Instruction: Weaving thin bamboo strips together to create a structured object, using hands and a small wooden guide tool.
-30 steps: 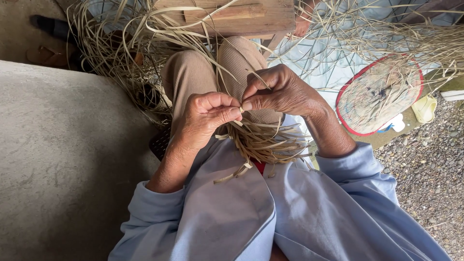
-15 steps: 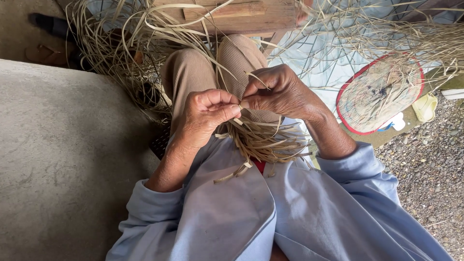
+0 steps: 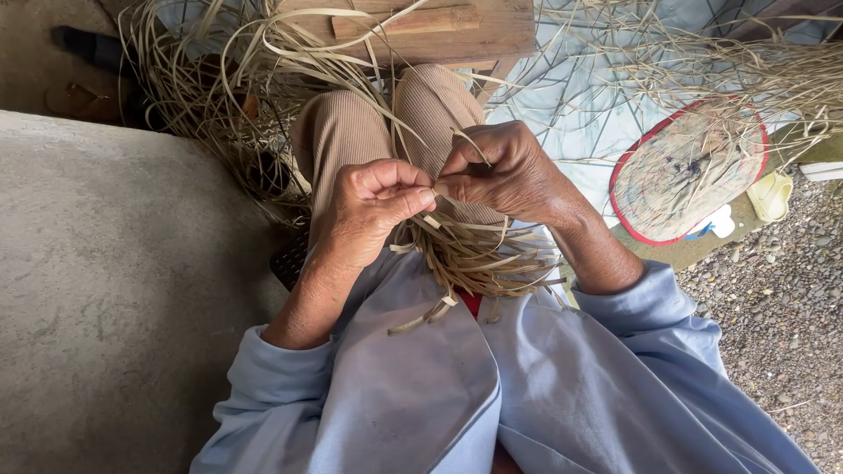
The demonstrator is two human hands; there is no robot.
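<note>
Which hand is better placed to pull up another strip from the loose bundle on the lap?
Probably the left hand. Both hands pinch the same straw strip where their fingers meet, but the left one sits lower, closer to the loose bundle in the lap. The right hand arches higher over the pinch.

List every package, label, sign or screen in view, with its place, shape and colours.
Pale yellow container: on the ground at right, beside the red-rimmed round fan; small and rounded; too small to tell any label.
White and blue object: below the fan's edge; kind unclear.
No signs or screens in view.
</note>
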